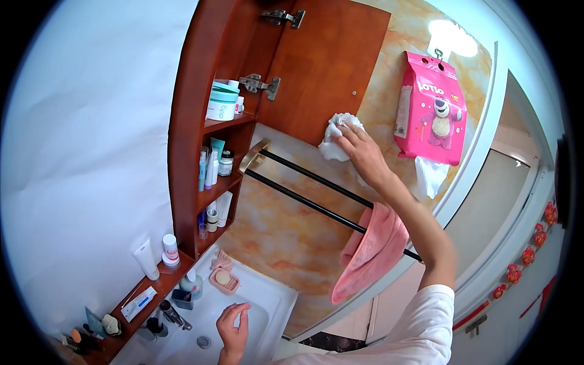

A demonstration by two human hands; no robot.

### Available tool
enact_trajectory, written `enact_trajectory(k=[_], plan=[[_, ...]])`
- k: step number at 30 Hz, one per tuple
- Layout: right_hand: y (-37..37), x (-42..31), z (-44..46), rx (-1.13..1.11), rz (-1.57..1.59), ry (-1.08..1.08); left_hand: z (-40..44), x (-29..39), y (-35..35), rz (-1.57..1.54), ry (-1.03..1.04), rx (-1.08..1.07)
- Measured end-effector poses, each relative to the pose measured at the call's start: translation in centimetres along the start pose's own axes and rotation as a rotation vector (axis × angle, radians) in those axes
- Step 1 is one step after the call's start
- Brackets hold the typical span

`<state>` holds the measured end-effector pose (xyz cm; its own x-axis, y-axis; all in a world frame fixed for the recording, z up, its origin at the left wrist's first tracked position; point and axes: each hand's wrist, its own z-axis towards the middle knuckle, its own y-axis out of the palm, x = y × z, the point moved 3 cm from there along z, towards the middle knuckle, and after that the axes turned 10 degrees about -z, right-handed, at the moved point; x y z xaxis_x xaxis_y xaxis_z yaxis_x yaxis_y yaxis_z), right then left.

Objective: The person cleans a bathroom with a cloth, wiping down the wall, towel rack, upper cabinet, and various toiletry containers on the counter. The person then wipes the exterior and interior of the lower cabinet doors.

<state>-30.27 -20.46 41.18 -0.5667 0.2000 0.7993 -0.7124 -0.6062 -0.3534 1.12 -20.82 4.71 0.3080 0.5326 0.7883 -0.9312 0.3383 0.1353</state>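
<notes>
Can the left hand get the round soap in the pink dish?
Probably yes. The left hand looks empty and is over the sink. The round soap sits uncovered in the pink dish, and nothing seems to stand between them.

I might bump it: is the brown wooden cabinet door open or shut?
Open: the brown wooden cabinet door stands swung out, its silver metal hinges exposed.

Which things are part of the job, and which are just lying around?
Part of the job:
right hand
crumpled white cloth or tissue
open cabinet door

Just there:
pink towel
soap
upright white tube
</notes>
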Motion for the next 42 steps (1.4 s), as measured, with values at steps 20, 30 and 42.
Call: enact_trajectory(k=[20, 30, 42], plan=[[-1.5, 16.4, 16.8, 0.465, -0.451, 0.593, -1.1, -1.8, 2.7, -0.074, -0.054, -0.051], [-1.3, 15.2, 23.7, 0.712, 0.364, 0.427, 0.3, -1.4, 0.7, 0.132, -0.047, 0.014], [-7.2, 0.6, 36.8, 1.257, 1.583, 0.723, -0.4, 0.2, 0.9, 0.338, -0.001, 0.132]])
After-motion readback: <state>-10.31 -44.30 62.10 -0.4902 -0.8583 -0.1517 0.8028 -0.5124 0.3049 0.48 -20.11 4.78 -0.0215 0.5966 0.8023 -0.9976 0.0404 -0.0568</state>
